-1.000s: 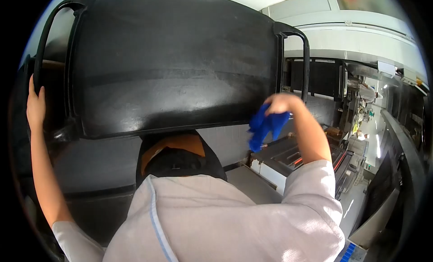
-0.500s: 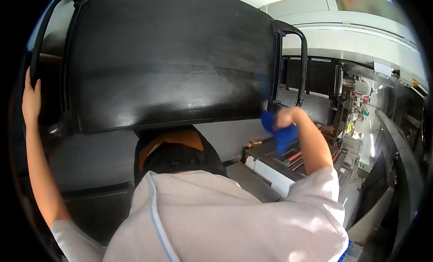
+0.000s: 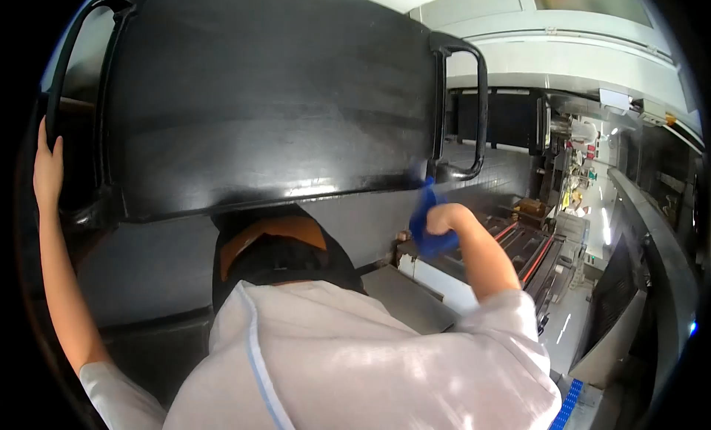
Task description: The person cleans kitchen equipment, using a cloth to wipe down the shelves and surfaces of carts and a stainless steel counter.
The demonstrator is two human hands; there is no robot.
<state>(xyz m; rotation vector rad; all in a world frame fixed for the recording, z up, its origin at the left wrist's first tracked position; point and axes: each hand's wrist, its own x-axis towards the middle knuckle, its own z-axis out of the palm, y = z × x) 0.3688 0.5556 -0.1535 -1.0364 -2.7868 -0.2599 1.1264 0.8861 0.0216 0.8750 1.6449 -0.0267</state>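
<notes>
A large glossy black panel point(image 3: 274, 97) with a looped black handle point(image 3: 483, 111) on each side fills the upper left of the view. My left hand point(image 3: 48, 167) is at the far left, wrapped on the left handle point(image 3: 61, 67) with the thumb apart from the fingers; part of the grip is hidden. In my right hand point(image 3: 446, 217) is a bunched blue cloth point(image 3: 427, 230), slightly blurred. That hand is just below the panel's lower right corner, and its fingers are closed on the cloth. Whether the cloth touches the panel I cannot tell.
Dark equipment with red-orange strips point(image 3: 518, 245) stands below and right of my right hand. A grey metal surface point(image 3: 404, 300) lies nearer my body. Further right, a cluttered aisle point(image 3: 585, 178) runs beside a long metal counter edge point(image 3: 652, 237). A blue perforated strip point(image 3: 569, 404) lies lower right.
My right hand has moved left and slightly down with the blue cloth. The panel appears shifted a little left in view. My left hand stays on its handle.
</notes>
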